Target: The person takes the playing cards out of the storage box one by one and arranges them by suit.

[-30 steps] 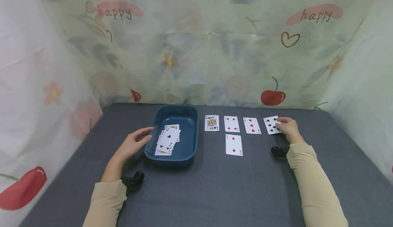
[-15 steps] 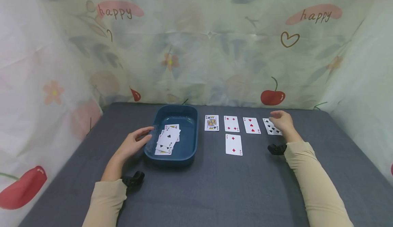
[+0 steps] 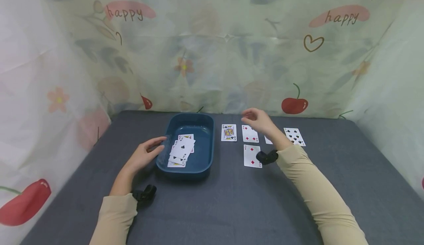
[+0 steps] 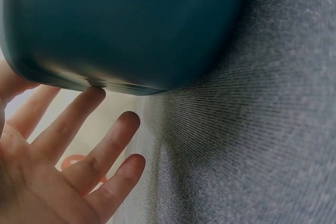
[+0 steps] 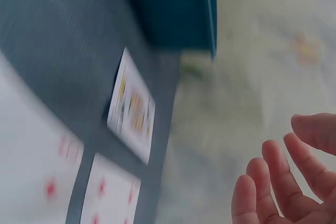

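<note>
My left hand (image 3: 144, 156) rests with loosely extended fingers against the left side of a blue plastic basin (image 3: 207, 153). In the left wrist view its fingers (image 4: 68, 121) are spread, a fingertip touching the basin wall (image 4: 131, 30). Inside the basin lies a loose pile of playing cards (image 3: 182, 148), a club card on top. My right hand (image 3: 260, 121) hovers over the row of cards, fingers relaxed and holding nothing. Beneath or near it are the four of diamonds (image 3: 250, 136), the two of diamonds (image 3: 251, 154) and a mostly hidden card (image 3: 267, 140).
A king of clubs (image 3: 229, 132) lies face up between the basin and the right hand. The seven of spades (image 3: 294, 136) ends the row at right. A dark grey cloth (image 3: 215, 208) covers the table; a patterned curtain (image 3: 215, 53) hangs behind it.
My right hand has let go of the seven of spades, lifted and moved left above the row, covering most of the three of hearts. My left hand and the basin stay put.
</note>
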The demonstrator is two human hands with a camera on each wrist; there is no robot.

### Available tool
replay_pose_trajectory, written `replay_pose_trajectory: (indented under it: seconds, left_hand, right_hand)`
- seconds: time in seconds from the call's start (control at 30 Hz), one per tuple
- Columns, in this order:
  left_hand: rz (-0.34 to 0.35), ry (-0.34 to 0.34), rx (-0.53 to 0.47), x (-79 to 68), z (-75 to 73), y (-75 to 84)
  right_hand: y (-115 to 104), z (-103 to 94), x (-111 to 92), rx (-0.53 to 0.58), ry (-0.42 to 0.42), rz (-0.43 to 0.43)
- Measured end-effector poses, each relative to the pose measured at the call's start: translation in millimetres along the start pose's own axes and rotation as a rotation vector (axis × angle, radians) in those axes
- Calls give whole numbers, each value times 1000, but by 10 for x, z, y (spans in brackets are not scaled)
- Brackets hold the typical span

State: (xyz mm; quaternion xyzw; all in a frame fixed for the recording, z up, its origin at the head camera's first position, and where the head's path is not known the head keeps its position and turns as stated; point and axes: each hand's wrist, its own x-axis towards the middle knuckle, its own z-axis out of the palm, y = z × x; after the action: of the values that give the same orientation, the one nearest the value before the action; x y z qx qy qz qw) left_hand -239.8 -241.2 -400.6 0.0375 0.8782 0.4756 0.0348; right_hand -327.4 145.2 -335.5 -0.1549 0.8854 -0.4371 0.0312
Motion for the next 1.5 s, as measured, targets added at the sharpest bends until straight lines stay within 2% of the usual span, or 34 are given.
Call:
replay_pose_trajectory:
  seconds: [0.13,0.47,0.63,0.7,0.8,0.87,0.93,1.03,1.1,1.13,1.17,1.23,1.27,1.33,1.37,1.4,1.5]
  left_hand:
    - [-4,0,-3,-1,6,1]
    - [-20,0,-11,-3,12,10]
    - [-17,-1,-7,-14,10,20]
    - [-16,-1,-6,-14,10,20]
    - [-15,-3,-9,-10,10,17]
    - [-14,-6,-15,-8,9,15]
    - [-12,-8,-18,-7,8,13]
    - [-11,-12,-25,-9,4,13]
    - [-12,-15,-23,-12,0,10]
    - [-11,-15,-25,-13,-2,9]
    - [-11,-16,-24,-14,-4,8]
    - [-10,-17,-24,-14,-6,3]
    - [-6,-17,-23,-12,-7,1]
    - [3,-18,-26,-10,-7,-3]
    - [7,-18,-26,-9,-8,-5]
    - [11,-18,-28,-9,-9,-4]
    - [16,-18,-31,-15,-17,2]
  right_hand:
    - [-205,263,95,32,-53,-72]
    - [-736,762,274,119,-143,-98]
    - [-860,968,381,156,-177,-70]
    - [-876,1046,429,190,-193,-30]
    - [-859,1172,512,213,-207,34]
    - [-842,1251,544,189,-198,62]
    - [-604,1436,744,159,-172,8]
    - [-296,1715,1060,61,-173,34]
    - [-1,1976,1339,-20,-147,9]
    - [-9,2018,1355,-62,-164,52]
    - [-4,2060,1358,-95,-162,54]
    - [-151,2052,1212,-149,-169,63]
    - [-281,2014,1075,-176,-168,65]
    - [-672,1834,705,-208,-221,121]
    - [-770,1801,592,-240,-228,119]
    - [-905,1750,475,-283,-257,158]
    - [-952,1756,398,-371,-274,160]
